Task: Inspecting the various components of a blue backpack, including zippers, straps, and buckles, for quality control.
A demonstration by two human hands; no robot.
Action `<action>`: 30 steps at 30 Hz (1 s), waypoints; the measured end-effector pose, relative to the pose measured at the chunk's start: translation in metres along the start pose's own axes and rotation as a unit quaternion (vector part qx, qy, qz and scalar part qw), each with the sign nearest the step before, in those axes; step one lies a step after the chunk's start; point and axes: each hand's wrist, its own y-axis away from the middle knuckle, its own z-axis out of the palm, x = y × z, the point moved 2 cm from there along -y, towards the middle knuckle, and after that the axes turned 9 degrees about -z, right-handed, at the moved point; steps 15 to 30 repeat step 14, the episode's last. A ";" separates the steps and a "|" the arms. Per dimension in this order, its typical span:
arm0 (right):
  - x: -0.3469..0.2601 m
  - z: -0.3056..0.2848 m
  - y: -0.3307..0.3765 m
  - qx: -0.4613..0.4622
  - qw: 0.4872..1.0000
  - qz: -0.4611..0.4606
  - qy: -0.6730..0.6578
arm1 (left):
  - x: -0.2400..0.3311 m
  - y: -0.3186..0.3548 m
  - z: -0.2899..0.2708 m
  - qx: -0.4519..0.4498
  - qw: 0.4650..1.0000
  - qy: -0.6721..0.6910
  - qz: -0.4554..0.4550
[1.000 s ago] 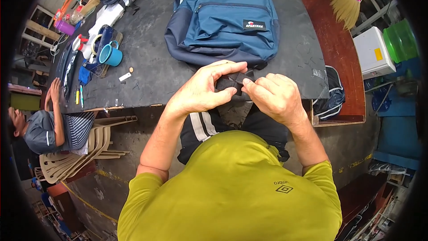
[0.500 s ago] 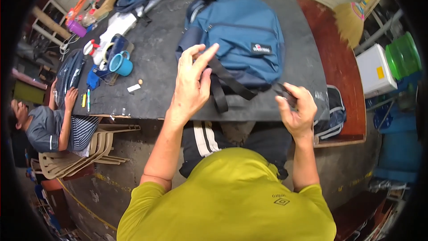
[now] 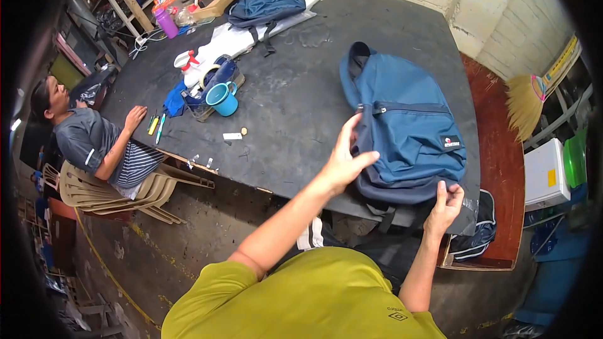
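Note:
A blue backpack with a dark navy base and a zipped front pocket lies on the black table, near its front right edge. My left hand is at the bag's left side, thumb and fingers spread, the thumb over the fabric. At the lower right corner of the bag is my right hand, fingers loosely bent and a little apart, with nothing visible between them. A short black strap hangs from the bag's bottom over the table edge; the other straps are hidden underneath.
Left of the bag stand a blue mug, a tray of supplies and a spray bottle. Another backpack lies at the back. A seated person is at the left. A reddish wooden bench borders the right.
The view has swung left. The backpack has come nearer the table's front edge, its loose straps now mostly out of sight. My right hand has let go of a dark strap piece.

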 end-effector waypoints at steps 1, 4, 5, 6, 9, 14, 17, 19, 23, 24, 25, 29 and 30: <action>-0.001 -0.001 0.001 0.001 0.999 0.034 -0.030 | 0.009 0.021 0.019 0.036 0.978 0.191 -0.073; -0.019 0.009 0.018 0.012 0.999 0.021 -0.040 | -0.004 0.050 0.028 -0.006 0.836 0.435 -0.335; -0.025 0.011 0.026 0.017 1.000 0.014 -0.020 | -0.003 0.060 0.031 0.003 0.875 0.369 -0.312; -0.024 0.008 0.028 0.017 1.000 0.014 -0.020 | 0.001 0.066 0.033 0.012 0.909 0.300 -0.288; -0.002 -0.022 0.037 -0.033 0.998 -0.011 -0.058 | 0.040 0.020 0.017 -0.063 0.992 0.100 -0.048; 0.000 -0.020 0.030 -0.041 0.997 -0.044 -0.042 | 0.223 -0.113 -0.062 -0.002 0.868 -0.324 0.378; 0.000 -0.020 0.030 -0.041 0.997 -0.044 -0.042 | 0.223 -0.113 -0.062 -0.002 0.868 -0.324 0.378; 0.000 -0.020 0.030 -0.041 0.997 -0.044 -0.042 | 0.223 -0.113 -0.062 -0.002 0.868 -0.324 0.378; 0.000 -0.020 0.030 -0.041 0.997 -0.044 -0.042 | 0.223 -0.113 -0.062 -0.002 0.868 -0.324 0.378; 0.000 -0.020 0.030 -0.041 0.997 -0.044 -0.042 | 0.223 -0.113 -0.062 -0.002 0.868 -0.324 0.378; 0.000 -0.020 0.030 -0.041 0.997 -0.044 -0.042 | 0.223 -0.113 -0.062 -0.002 0.868 -0.324 0.378; 0.000 -0.020 0.030 -0.041 0.997 -0.044 -0.042 | 0.223 -0.113 -0.062 -0.002 0.868 -0.324 0.378; 0.000 -0.020 0.030 -0.041 0.997 -0.044 -0.042 | 0.223 -0.113 -0.062 -0.002 0.868 -0.324 0.378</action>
